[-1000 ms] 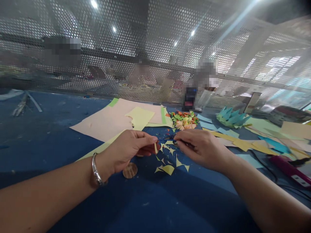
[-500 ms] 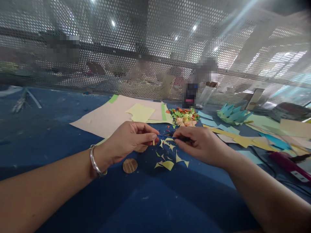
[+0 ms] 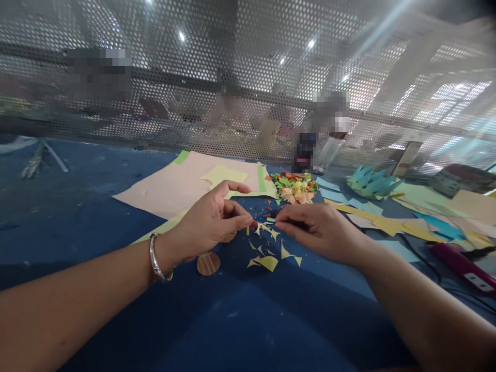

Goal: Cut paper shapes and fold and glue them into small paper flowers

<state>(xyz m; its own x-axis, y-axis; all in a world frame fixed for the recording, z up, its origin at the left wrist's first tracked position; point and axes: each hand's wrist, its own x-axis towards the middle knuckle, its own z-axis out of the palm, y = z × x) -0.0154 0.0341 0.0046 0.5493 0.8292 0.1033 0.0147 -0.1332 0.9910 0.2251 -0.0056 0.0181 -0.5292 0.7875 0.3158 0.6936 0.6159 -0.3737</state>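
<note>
My left hand, with a silver bangle at the wrist, pinches thumb against a finger while its index finger is lifted away. A narrow yellow paper strip hangs at those fingertips. Opposite it, my right hand is closed in a pinch; what lies inside it is mostly hidden and too small to name. Below and between the hands, yellow paper scraps are scattered on the blue table. A round wooden disc lies below my left hand, and another is partly covered by it.
Behind the hands lie a large pale pink sheet and a heap of coloured paper bits. At right are blue paper strips, a blue spiky paper piece and a magenta power strip with cables. A perforated metal screen rises behind.
My left index finger has lifted off the pinch. The thin blue piece that stretched between both hands no longer shows clearly. My right hand has hardly moved.
</note>
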